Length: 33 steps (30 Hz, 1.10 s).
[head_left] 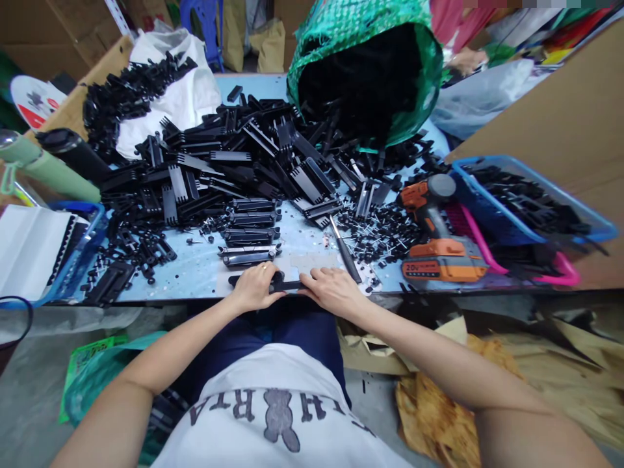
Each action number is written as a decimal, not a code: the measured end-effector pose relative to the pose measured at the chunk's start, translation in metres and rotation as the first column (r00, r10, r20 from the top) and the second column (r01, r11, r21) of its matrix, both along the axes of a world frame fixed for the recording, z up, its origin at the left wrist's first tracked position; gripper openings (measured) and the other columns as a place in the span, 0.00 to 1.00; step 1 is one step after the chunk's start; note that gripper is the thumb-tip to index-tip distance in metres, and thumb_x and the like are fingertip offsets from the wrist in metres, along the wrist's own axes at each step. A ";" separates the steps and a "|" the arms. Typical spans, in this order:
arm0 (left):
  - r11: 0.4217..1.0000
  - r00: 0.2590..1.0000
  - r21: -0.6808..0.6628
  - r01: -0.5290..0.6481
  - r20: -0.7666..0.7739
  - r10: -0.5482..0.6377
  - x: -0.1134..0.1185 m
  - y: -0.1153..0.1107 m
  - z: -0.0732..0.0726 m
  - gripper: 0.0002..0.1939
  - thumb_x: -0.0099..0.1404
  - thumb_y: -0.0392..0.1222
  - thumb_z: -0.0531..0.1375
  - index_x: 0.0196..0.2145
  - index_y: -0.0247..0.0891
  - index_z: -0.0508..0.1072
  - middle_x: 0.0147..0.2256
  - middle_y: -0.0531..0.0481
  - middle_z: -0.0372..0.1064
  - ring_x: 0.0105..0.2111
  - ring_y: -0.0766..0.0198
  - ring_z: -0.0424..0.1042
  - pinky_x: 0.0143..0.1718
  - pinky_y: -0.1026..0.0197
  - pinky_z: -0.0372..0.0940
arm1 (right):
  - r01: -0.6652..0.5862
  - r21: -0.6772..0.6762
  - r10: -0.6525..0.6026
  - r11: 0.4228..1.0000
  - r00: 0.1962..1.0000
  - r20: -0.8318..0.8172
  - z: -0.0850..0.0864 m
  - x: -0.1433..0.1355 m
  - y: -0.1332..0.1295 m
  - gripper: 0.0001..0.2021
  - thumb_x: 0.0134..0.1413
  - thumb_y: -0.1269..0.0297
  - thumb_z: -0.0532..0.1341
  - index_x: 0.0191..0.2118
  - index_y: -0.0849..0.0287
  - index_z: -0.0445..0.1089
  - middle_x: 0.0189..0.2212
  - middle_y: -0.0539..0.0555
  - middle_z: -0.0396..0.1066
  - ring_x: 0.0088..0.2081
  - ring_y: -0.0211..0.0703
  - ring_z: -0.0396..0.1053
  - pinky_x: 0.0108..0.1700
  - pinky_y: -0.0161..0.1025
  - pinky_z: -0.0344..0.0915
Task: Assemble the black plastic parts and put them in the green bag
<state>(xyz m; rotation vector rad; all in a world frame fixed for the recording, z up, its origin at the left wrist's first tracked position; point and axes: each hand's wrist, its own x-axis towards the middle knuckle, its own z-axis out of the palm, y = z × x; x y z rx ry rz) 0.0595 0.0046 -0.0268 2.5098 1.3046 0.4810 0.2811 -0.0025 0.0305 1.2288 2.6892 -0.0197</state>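
At the table's front edge, my left hand is closed around a black plastic part. My right hand pinches a thin black strip that runs toward the left hand. Whether the strip and the part are joined cannot be made out, as fingers cover both. Just beyond my left hand lies a short column of matching black plastic assemblies, stacked side by side. A hammer-like tool with a dark handle lies beyond my right hand.
A heap of black slotted plastic pieces spreads from a green woven sack. Small screws or pins lie right of centre. An orange cordless drill and blue basket stand right. Bottles and another blue basket stand left.
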 end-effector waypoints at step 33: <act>0.851 0.759 -0.051 -0.523 0.426 0.492 -0.071 -0.007 0.006 0.10 0.64 0.45 0.55 0.32 0.37 0.73 0.29 0.50 0.70 0.29 0.65 0.69 0.34 0.63 0.64 | 0.443 0.199 -0.420 0.874 0.895 -0.148 -0.044 0.068 0.135 0.13 0.58 0.67 0.49 0.40 0.64 0.69 0.36 0.62 0.68 0.38 0.50 0.65 0.37 0.41 0.58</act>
